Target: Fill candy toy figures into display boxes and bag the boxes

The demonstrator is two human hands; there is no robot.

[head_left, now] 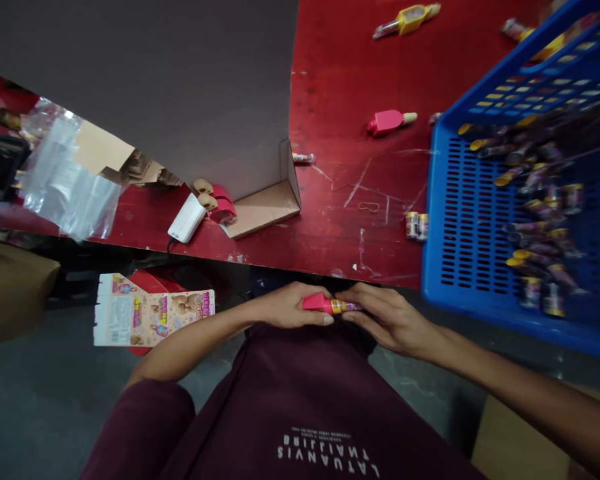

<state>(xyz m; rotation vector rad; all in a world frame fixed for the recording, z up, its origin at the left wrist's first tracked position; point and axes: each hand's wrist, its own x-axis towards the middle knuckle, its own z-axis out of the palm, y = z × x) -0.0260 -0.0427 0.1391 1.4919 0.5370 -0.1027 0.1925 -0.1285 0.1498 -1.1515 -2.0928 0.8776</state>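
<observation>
Red table [340, 220]; one blue crate [445, 267]; two hands hold one pink tube [330, 305].

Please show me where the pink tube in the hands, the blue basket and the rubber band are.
pink tube [325, 305], head view, on its pink cap end.
blue basket [447, 220], head view, on its perforated wall.
rubber band [369, 207], head view, on the loop.

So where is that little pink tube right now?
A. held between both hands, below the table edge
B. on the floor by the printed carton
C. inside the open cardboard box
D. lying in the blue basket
A: the pink tube is gripped by the left hand and right hand together, in front of the red table edge.
</observation>
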